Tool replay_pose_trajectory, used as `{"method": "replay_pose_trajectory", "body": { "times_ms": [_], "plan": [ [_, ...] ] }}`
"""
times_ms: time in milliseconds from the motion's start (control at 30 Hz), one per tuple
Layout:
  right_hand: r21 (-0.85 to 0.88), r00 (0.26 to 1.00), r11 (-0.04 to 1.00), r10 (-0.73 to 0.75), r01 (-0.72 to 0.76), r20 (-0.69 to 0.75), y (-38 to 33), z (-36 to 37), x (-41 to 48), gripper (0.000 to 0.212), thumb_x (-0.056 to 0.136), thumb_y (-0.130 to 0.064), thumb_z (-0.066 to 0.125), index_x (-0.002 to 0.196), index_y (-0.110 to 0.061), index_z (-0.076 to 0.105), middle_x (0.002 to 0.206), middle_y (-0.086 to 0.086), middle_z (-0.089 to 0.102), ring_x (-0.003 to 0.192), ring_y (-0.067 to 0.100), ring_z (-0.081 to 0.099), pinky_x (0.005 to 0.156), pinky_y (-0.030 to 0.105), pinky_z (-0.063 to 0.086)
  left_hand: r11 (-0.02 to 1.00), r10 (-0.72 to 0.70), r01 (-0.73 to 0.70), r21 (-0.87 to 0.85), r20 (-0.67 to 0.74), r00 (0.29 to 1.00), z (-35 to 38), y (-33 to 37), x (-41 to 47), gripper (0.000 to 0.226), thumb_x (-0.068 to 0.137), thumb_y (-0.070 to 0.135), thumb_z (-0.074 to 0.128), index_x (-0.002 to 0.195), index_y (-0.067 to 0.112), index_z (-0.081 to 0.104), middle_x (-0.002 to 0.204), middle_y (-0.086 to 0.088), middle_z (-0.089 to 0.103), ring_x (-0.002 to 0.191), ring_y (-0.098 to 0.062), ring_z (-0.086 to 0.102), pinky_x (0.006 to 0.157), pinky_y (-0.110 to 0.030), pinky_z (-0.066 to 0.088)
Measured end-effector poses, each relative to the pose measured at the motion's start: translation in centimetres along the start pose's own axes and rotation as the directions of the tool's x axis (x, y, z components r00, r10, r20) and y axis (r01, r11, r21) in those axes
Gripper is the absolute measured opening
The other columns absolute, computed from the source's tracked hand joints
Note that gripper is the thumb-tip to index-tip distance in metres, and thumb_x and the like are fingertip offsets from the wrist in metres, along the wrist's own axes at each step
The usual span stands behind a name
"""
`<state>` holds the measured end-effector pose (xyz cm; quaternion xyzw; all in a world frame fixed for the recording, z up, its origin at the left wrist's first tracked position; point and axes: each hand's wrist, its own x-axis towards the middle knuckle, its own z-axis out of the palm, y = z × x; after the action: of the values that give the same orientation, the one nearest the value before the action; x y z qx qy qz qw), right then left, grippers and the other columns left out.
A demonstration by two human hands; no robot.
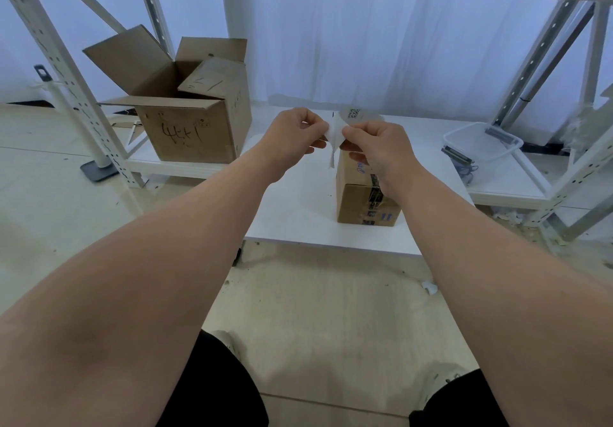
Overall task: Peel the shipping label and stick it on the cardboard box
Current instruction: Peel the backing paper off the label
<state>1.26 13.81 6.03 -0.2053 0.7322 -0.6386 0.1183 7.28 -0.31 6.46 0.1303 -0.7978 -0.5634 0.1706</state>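
**Peel in hand; label not yet on the box**

1. Nearest to me: the floor, then the near edge of the white desk (292,217).
2. On the desk, toward its right side, stands the closed cardboard box (356,202), the target. Its top face is partly hidden by my right wrist, and I see no fresh label on the faces in view.
3. Above the box, both hands are raised clear of it. The left hand (293,133) pinches one edge of the shipping label (335,133) between thumb and fingers. The right hand (381,148) pinches the opposite edge, at 3 o'clock from the left. The sheet is spread between them, and a narrow strip hangs down at 6 o'clock. A printed part shows at 12 o'clock over the right hand. I cannot tell which layer is label and which is backing.
4. Farther off: an open carton (192,128) at 10 o'clock from the hands, and a clear plastic tub (482,141) at 3 o'clock, on the lower shelf.

Assessment: the step is the peel, only partly done. The next move calls for drawing the layers fully apart and keeping the adhesive from folding on itself. After that, the label goes flat onto a bare face of the box.
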Motion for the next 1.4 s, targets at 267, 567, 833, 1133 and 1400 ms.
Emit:
{"method": "replay_pose_trajectory", "body": {
  "times_ms": [267,567,833,1133,1400],
  "plan": [
    [0.050,0.999,0.998,0.031,-0.030,-0.020,-0.39,0.16,-0.21,0.019,0.092,-0.018,0.058,0.076,-0.018,0.068,0.079,-0.003,0.070,0.083,0.014,0.066,0.090,0.034,0.053,0.995,-0.003,-0.001,0.096,0.038,0.999,0.50,0.14,-0.04,0.013,0.086,0.018,0.066,0.086,0.005,0.064,0.083,-0.004,0.059,0.082,-0.016,0.054,0.078,-0.027,0.049],
    [0.002,0.999,1.000,-0.014,0.014,0.032,-0.14,-0.05,-0.21,0.022,0.082,-0.028,0.073,0.093,-0.010,0.072,0.089,0.003,0.071,0.082,0.012,0.067,0.061,0.013,0.049,0.997,0.070,-0.069,0.032,-0.014,0.997,0.19,0.15,-0.15,0.015,0.085,0.019,0.069,0.075,0.020,0.057,0.081,-0.004,0.064,0.075,-0.012,0.058,0.069,-0.018,0.046],
    [-0.025,0.999,0.999,-0.026,0.028,0.044,-0.11,-0.16,-0.23,0.013,0.080,-0.028,0.074,0.085,-0.017,0.072,0.090,0.001,0.072,0.088,0.013,0.066,0.077,0.021,0.048,0.994,0.106,-0.106,0.020,-0.026,0.994,0.10,0.27,-0.28,0.015,0.084,0.014,0.069,0.077,0.018,0.057,0.081,-0.011,0.065,0.069,-0.014,0.056,0.053,-0.010,0.040],
    [-0.042,0.999,0.999,0.003,-0.004,-0.034,-0.07,0.02,0.08,0.010,0.086,-0.015,0.066,0.077,-0.012,0.069,0.093,0.013,0.070,0.087,0.020,0.064,0.084,0.033,0.052,1.000,0.011,-0.011,0.025,-0.007,1.000,0.08,0.42,-0.37,0.028,0.085,0.022,0.070,0.104,0.011,0.052,0.091,-0.009,0.073,0.079,-0.011,0.061,0.063,-0.017,0.041],
    [-0.041,0.999,0.999,-0.011,0.009,-0.047,-0.18,0.12,0.07,0.014,0.087,-0.013,0.064,0.074,-0.011,0.069,0.086,0.009,0.068,0.081,0.017,0.063,0.075,0.024,0.050,0.993,-0.052,0.044,0.111,0.071,0.996,0.38,0.35,-0.36,0.010,0.088,0.018,0.063,0.079,0.014,0.060,0.083,-0.002,0.056,0.077,-0.013,0.048,0.068,-0.019,0.040]
  ]
}}
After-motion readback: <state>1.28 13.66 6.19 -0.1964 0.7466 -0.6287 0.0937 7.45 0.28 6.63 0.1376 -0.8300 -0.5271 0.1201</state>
